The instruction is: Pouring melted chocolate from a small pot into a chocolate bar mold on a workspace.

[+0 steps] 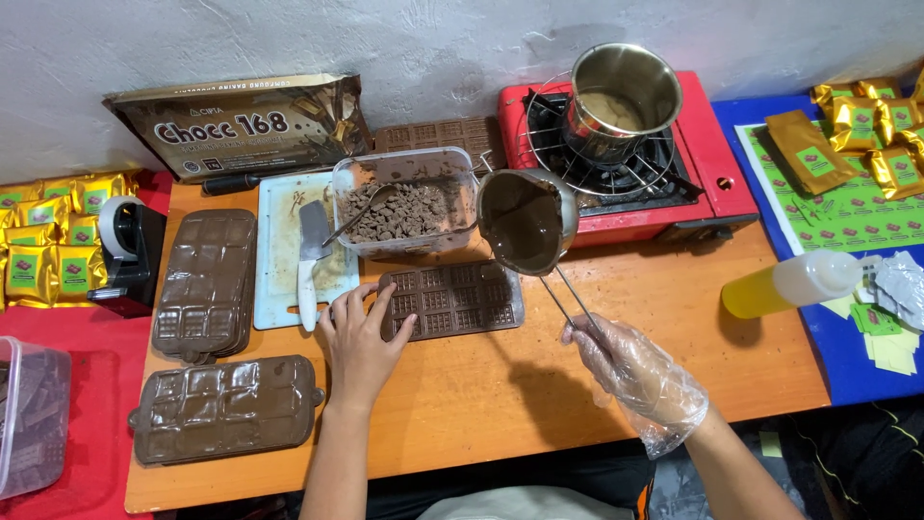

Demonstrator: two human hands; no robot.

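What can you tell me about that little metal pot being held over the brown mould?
The small metal pot is round and shiny, coated inside with melted brown chocolate. It has a thin double-wire handle, gripped by the gloved right hand. It is tilted towards the camera, held above the far right end of the brown mould, in front of the red stove. The left hand rests on the mould's near left corner.

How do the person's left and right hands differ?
The left hand is bare; the right hand wears a clear plastic glove. The left hand rests flat on the brown chocolate mould; the right hand grips the wire handle of a small melting pot, held tilted above the mould. Both reach over the wooden table.
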